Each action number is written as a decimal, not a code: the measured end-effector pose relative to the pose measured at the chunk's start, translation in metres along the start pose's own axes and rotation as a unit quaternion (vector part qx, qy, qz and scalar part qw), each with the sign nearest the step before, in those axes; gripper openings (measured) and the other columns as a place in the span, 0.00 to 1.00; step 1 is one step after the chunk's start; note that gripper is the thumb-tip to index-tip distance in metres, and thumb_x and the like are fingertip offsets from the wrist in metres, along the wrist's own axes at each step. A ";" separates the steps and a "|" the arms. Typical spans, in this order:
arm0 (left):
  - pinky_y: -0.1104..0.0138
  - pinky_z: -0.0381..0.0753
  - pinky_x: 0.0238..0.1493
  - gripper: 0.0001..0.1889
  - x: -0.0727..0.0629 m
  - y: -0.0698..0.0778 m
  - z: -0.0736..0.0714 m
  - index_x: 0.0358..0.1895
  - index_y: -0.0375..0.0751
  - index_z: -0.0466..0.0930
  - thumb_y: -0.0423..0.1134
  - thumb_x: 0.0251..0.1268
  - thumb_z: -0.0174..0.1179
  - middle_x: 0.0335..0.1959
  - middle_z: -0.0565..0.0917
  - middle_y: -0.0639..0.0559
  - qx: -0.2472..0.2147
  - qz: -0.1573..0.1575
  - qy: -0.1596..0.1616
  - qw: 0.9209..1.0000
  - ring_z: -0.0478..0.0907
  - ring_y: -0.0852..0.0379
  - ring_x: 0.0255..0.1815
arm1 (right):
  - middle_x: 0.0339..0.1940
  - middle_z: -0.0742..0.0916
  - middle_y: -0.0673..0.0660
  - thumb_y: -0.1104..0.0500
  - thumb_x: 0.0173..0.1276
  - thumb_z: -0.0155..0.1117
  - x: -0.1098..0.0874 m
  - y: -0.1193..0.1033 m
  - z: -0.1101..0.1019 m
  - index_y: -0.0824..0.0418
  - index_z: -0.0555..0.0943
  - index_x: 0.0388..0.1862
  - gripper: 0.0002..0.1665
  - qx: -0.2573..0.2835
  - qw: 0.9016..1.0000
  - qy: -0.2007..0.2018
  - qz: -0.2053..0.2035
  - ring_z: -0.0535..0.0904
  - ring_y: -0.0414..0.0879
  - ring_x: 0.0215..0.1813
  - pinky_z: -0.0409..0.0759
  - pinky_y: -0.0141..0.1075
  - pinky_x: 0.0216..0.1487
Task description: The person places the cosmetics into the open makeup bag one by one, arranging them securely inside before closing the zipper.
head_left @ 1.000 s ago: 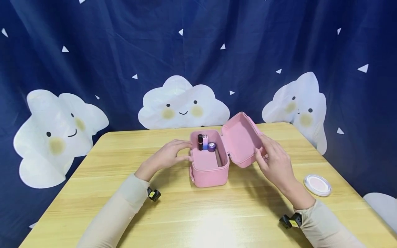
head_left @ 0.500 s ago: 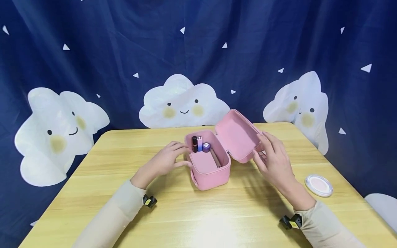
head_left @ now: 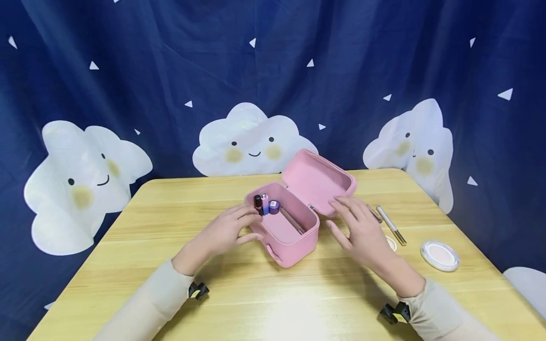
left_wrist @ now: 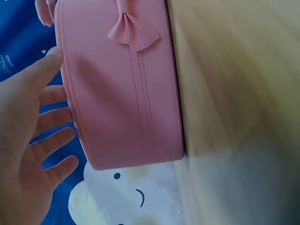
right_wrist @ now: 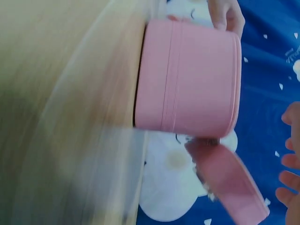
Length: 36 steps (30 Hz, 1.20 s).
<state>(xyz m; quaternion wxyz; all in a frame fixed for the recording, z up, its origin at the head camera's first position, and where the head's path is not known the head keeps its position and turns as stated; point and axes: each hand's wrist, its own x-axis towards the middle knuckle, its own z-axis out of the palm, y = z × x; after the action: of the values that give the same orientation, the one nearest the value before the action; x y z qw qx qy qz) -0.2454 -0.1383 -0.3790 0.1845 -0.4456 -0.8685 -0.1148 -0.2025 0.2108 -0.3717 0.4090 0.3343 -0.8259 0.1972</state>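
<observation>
A pink cosmetic case [head_left: 296,253] stands on the table, its lid [head_left: 313,182] swung back to the right. Inside are a black tube [head_left: 258,201], a pink-and-blue tube [head_left: 265,203], a small purple jar [head_left: 274,207] and a slim brown stick [head_left: 292,220]. My left hand [head_left: 223,229] touches the case's left rim with loosely spread fingers; in the left wrist view its thumb [left_wrist: 54,58] meets the zipped edge beside the bow [left_wrist: 136,30]. My right hand [head_left: 360,232] is by the lid's lower edge with fingers extended, apart from the lid in the right wrist view.
Right of my right hand lie a silver pen-like tube [head_left: 390,223], a small dark item [head_left: 375,214] and a partly hidden round whitish piece [head_left: 391,243]. A round clear-rimmed compact [head_left: 440,255] sits near the table's [head_left: 239,303] right edge. A blue curtain [head_left: 170,57] hangs behind.
The case has turned on the table, its back and lid swinging left. My right hand has moved left; my left has shifted slightly left and down. Small items behind the lid and hand now show.
</observation>
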 end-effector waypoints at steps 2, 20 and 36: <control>0.53 0.69 0.66 0.24 -0.003 0.003 0.000 0.55 0.45 0.81 0.56 0.64 0.62 0.58 0.78 0.46 0.007 0.003 0.002 1.000 0.74 0.45 0.61 | 0.57 0.81 0.63 0.45 0.73 0.54 0.001 -0.005 0.002 0.67 0.78 0.59 0.29 0.005 0.999 -0.033 -0.011 0.74 0.61 0.60 0.66 0.50 0.66; 0.49 0.73 0.58 0.22 -0.014 0.036 -0.004 0.56 0.45 0.81 0.48 0.61 0.66 0.53 0.79 0.48 0.066 0.048 0.031 0.996 0.74 0.47 0.55 | 0.47 0.86 0.55 0.48 0.63 0.67 0.011 -0.055 0.031 0.61 0.81 0.56 0.27 -0.007 0.977 -0.138 -0.165 0.81 0.51 0.51 0.76 0.43 0.59; 0.55 0.76 0.51 0.17 -0.013 0.059 -0.006 0.52 0.46 0.83 0.49 0.63 0.63 0.44 0.80 0.52 0.080 0.085 0.062 0.991 0.75 0.50 0.48 | 0.43 0.88 0.51 0.58 0.68 0.56 0.007 -0.062 0.034 0.61 0.83 0.53 0.18 -0.021 0.972 -0.121 -0.200 0.84 0.46 0.44 0.81 0.39 0.50</control>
<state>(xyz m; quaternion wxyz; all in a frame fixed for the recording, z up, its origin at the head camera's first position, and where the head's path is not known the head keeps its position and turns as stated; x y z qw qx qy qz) -0.1889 -0.1153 -0.3771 0.2819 -0.4937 -0.8208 -0.0557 -0.1794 0.1442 -0.3827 0.3443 0.5056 -0.7895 0.0515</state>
